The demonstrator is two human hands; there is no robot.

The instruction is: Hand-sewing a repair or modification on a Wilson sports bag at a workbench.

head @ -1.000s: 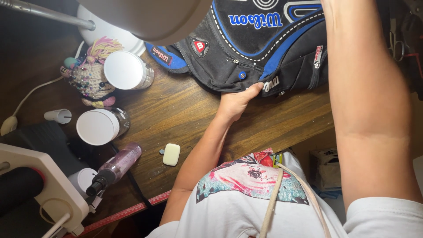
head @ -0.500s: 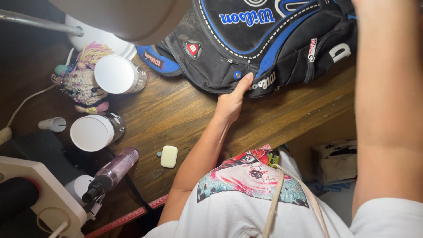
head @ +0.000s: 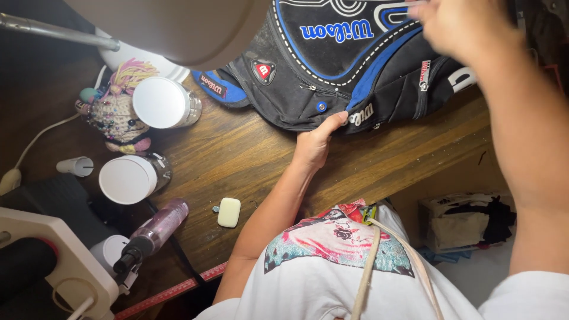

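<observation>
A black and blue sports bag (head: 332, 65) lies on the wooden table (head: 249, 154), its lower edge facing me. My left hand (head: 315, 144) grips that lower edge, with the thumb pressed on the fabric beside a white tag. At the top right my right hand (head: 459, 29) is blurred over the upper part of the bag, close to a side pocket. The blur hides whether its fingers hold anything. My right forearm runs down the right side of the view.
Two jars with white lids (head: 161, 104) (head: 127, 179) stand at the left beside a crocheted doll (head: 115, 115). A small pale case (head: 229, 212), a purple spray bottle (head: 155, 231), a red ruler (head: 172, 291) and a lamp shade (head: 178, 26) are near. A box (head: 465, 222) sits on the floor.
My right hand has come down into view over the bag, moving fast. My left hand stays on the bag's lower edge.
</observation>
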